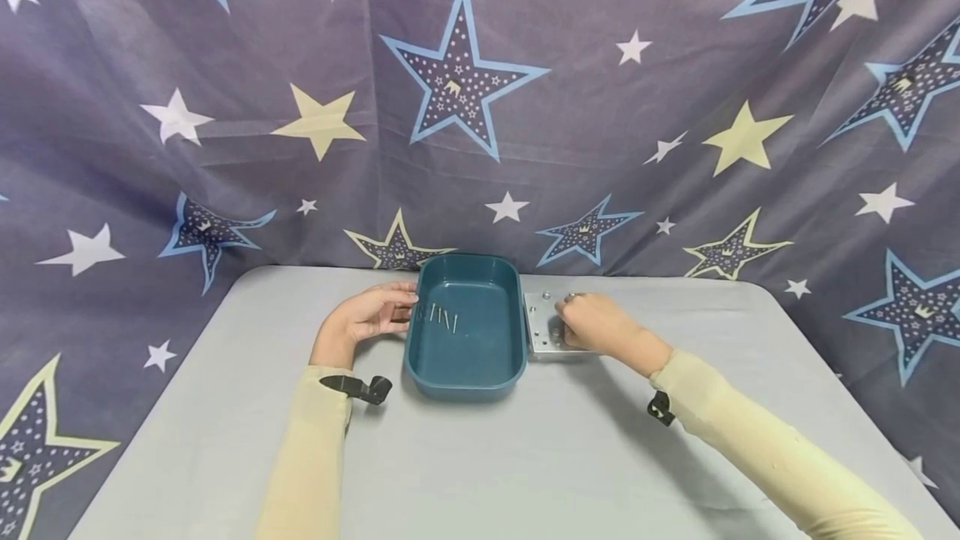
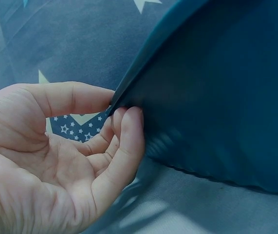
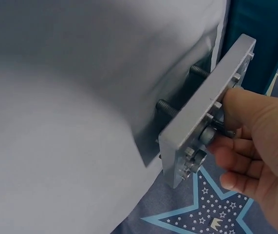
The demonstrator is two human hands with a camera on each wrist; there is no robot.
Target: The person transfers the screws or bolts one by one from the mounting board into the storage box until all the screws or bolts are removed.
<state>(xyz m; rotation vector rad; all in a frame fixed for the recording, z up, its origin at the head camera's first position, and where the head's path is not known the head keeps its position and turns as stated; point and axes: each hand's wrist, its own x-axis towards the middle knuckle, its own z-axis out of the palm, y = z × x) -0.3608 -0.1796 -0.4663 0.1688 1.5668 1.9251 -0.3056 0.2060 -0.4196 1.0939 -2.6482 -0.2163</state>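
Observation:
A deep teal tray (image 1: 468,394) stands on the table. My left hand (image 1: 375,313) is at its left side; in the left wrist view the thumb and curled fingers (image 2: 129,141) pinch the tray's rim. Just right of the tray is a thick silver metal plate (image 1: 542,332) with bolts and holes across its face. Over that plate my right hand (image 1: 600,323) bends its fingers round a small dark screw (image 3: 221,128) that sticks out of the face. Threaded bolt ends (image 3: 165,108) poke out of the plate's underside. The fingertips partly hide the screw.
Several thin silver screws (image 1: 442,317) lie inside the tray, near its left wall. The table (image 1: 450,473) has a pale grey cover. Behind it hangs a dark curtain (image 1: 615,148) with a star pattern.

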